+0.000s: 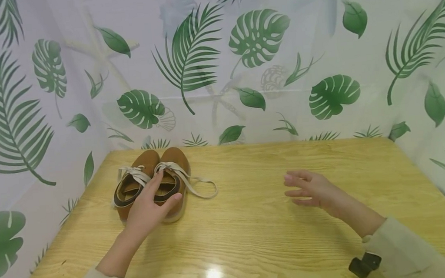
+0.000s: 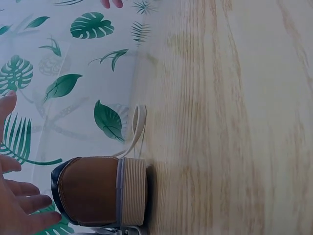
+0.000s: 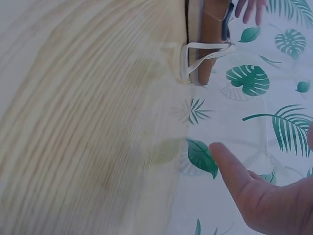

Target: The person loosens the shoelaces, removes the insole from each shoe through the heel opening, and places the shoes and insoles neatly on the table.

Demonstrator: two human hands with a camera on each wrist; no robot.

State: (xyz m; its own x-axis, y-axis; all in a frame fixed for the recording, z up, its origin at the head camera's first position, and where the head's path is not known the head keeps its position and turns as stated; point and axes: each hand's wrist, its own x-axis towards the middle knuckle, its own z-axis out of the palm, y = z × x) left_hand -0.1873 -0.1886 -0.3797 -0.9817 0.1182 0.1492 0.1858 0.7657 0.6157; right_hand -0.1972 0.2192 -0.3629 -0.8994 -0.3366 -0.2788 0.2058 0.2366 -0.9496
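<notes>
A pair of brown lace-up shoes stands side by side at the table's far left, toes toward the back: the left shoe (image 1: 125,211) and the right shoe (image 1: 180,157). Their pale laces (image 1: 208,196) are loose, one loop lying on the wood. My left hand (image 1: 148,208) is over the shoes with fingers spread and extended; the left wrist view shows it beside the heel of a shoe (image 2: 93,191), fingers not wrapped round it. My right hand (image 1: 313,190) hovers above the right half of the table, fingers loosely bent, holding nothing.
The yellow wooden table (image 1: 246,242) reaches back to a white cloth (image 1: 209,70) printed with green leaves, which hangs behind it and along both sides. Each sleeve carries a dark device at the wrist, such as the right wrist device (image 1: 365,265).
</notes>
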